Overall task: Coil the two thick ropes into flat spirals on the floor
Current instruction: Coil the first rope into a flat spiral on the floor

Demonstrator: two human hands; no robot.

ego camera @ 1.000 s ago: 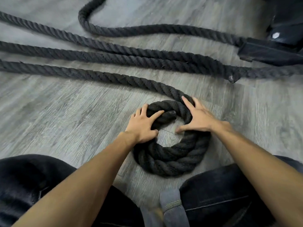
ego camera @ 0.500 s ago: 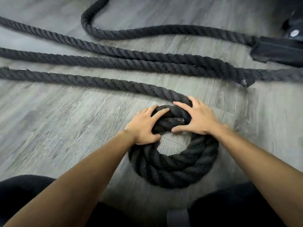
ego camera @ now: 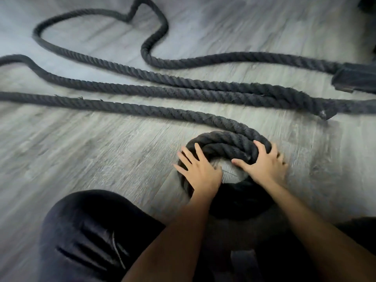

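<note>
A thick black rope coil (ego camera: pixel 221 142) of about two turns lies on the grey wood floor (ego camera: pixel 101 151) in front of my knees. My left hand (ego camera: pixel 200 170) presses flat on the coil's left side, fingers spread. My right hand (ego camera: pixel 263 162) grips the coil's right side, fingers curled over the outer turn and thumb in the hole. The coil's free length (ego camera: pixel 114 105) runs off to the left. The other rope lengths (ego camera: pixel 183 86) lie uncoiled beyond it, one bending into a wide loop (ego camera: pixel 148 43) at the far left.
A black sleeved rope end (ego camera: pixel 354 79) lies at the right edge, and a frayed rope end (ego camera: pixel 323 113) sits just below it. My dark-trousered knee (ego camera: pixel 91 231) fills the lower left. Bare floor lies to the left of the coil.
Both hands slid around the coil: the left went down its left side, the right onto its right side. The view rose and shifted, showing more rope at the back.
</note>
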